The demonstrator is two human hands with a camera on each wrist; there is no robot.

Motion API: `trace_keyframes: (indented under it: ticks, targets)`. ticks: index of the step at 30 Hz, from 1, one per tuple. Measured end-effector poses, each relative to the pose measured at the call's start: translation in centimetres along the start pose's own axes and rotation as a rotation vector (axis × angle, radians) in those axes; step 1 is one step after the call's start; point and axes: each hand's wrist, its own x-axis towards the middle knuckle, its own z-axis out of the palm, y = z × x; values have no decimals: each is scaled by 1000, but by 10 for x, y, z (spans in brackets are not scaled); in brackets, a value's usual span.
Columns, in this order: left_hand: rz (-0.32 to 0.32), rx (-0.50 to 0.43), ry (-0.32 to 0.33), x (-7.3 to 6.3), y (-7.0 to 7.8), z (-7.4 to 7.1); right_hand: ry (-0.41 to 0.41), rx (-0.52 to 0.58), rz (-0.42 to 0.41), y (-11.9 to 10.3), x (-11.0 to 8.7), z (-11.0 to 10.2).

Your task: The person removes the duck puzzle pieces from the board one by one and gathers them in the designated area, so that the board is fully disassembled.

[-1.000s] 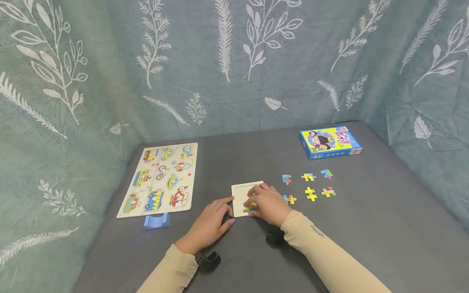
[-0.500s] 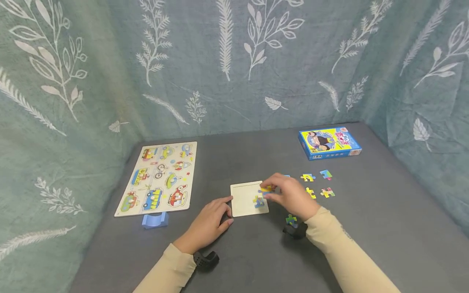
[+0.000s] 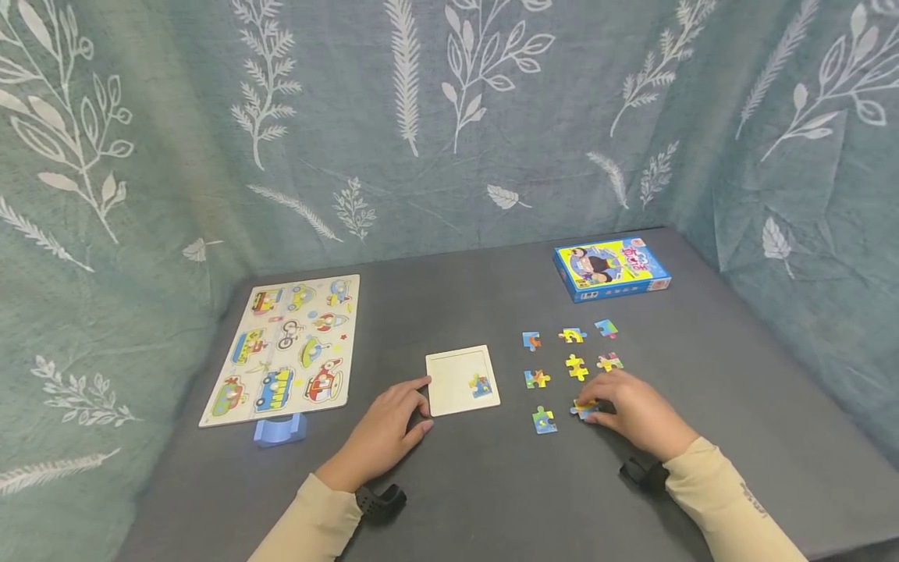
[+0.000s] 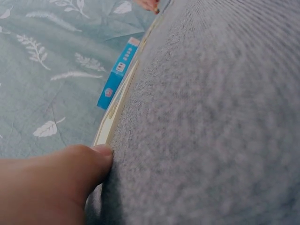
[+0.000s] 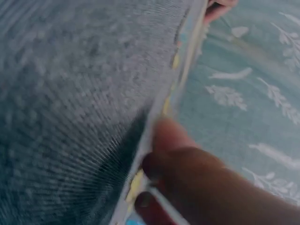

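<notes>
My right hand (image 3: pixel 635 414) pinches a yellow-and-blue jigsaw piece (image 3: pixel 580 411) low at the table, in the front row of loose pieces; its fingers hide part of it. To its left lies a green-and-blue jigsaw piece (image 3: pixel 544 421). A small square wooden puzzle tray (image 3: pixel 449 390) lies left of the loose pieces, with another jigsaw piece (image 3: pixel 481 385) in its lower right corner. My left hand (image 3: pixel 379 429) rests on the table with relaxed fingers, its index fingertip at the tray's left edge. The left wrist view shows a thumb (image 4: pixel 101 157) near that edge.
Several more loose pieces (image 3: pixel 576 368) lie in rows right of the tray. Behind them is a blue-and-yellow box (image 3: pixel 611 268). A wooden vehicle puzzle board (image 3: pixel 288 343) lies at the left, with a blue curved block (image 3: pixel 281 429) at its front edge.
My right hand has carried the yellow-and-blue jigsaw piece from the tray rightward to the front row of loose pieces. Another piece stays in the tray. My left hand stays beside the tray.
</notes>
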Motion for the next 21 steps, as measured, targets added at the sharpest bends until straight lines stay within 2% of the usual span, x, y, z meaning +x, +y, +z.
trace_keyframes:
  ticks: [4,7,10,13,17,21]
  targets:
    - [-5,0,-3,-1,-3,1,31,-28,-40,1,1,5]
    - [-14,0,-2,-2,-4,1,39,-32,-45,-5,12,4]
    - [-17,0,4,-3,-4,-1,46,-33,-44,-20,36,7]
    - [2,7,16,-2,-4,-2,19,-57,-55,-37,68,19]
    - [24,13,22,0,-3,0,-126,-133,-66,-55,100,38]
    - [31,16,26,0,-2,2,-268,-187,-56,-64,114,54]
